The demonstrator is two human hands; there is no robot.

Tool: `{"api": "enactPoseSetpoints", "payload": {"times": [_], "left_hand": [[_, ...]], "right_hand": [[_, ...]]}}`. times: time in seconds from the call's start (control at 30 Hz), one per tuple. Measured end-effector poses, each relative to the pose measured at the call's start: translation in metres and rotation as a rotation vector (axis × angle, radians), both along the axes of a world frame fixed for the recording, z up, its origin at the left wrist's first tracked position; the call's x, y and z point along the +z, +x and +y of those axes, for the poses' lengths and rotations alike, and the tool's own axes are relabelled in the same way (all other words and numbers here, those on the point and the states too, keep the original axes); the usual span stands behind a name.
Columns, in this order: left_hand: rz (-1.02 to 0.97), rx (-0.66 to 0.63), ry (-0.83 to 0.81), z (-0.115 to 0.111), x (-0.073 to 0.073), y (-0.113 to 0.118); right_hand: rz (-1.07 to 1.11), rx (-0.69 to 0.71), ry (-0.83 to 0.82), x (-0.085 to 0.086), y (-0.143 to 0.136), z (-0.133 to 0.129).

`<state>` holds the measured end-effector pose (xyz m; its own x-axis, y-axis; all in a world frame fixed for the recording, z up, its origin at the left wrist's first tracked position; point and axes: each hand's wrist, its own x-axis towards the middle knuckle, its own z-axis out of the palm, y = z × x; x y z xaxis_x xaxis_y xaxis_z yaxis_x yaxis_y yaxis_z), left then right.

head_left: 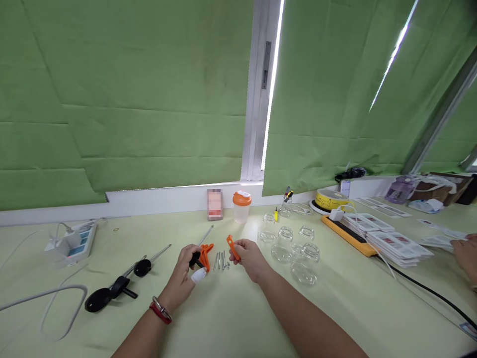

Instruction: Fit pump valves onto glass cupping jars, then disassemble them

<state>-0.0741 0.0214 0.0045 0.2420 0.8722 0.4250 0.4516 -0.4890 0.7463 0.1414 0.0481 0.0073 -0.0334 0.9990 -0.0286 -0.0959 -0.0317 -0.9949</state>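
Observation:
My left hand (186,271), with a white wrap on one finger, is closed round a black handle (195,258) whose thin metal shaft (206,234) points up and right. Just right of it lie orange plastic pieces (204,256), partly behind my fingers. My right hand (249,257) pinches a flat orange piece with holes (231,244) between thumb and finger. Several silver screws (219,261) lie on the table between my hands, with small metal bits at their right end.
Clear glass jars (283,248) stand right of my right hand. An orange-lidded cup (241,206) is behind. Black-handled tools (112,293) lie left. An orange power strip (346,233), paper stacks (398,243) and another person's hand (465,256) are at right.

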Motion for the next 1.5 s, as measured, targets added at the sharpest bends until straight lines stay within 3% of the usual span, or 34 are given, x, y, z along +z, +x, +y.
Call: {"api": "enactPoseSetpoints", "payload": {"times": [0.17, 0.3, 0.53, 0.73, 0.97, 1.5], "left_hand": [[0.049, -0.044, -0.006, -0.008, 0.004, 0.016], [0.090, -0.075, -0.077, -0.010, -0.004, 0.025], [-0.019, -0.083, -0.184, -0.005, -0.019, 0.025], [0.038, -0.076, -0.147, -0.004, -0.015, 0.029], [0.066, -0.080, -0.155, -0.006, -0.012, 0.034], [-0.014, -0.136, -0.196, -0.004, -0.023, 0.036]], "right_hand": [[0.225, 0.006, -0.073, -0.003, 0.032, -0.014], [0.378, 0.045, -0.147, -0.015, 0.043, -0.023], [0.492, 0.055, -0.196, -0.039, 0.046, -0.023], [0.537, 0.049, -0.241, -0.034, 0.051, -0.022], [0.507, 0.135, -0.271, -0.039, 0.051, -0.023], [0.488, 0.209, -0.245, -0.037, 0.046, -0.028]]}}
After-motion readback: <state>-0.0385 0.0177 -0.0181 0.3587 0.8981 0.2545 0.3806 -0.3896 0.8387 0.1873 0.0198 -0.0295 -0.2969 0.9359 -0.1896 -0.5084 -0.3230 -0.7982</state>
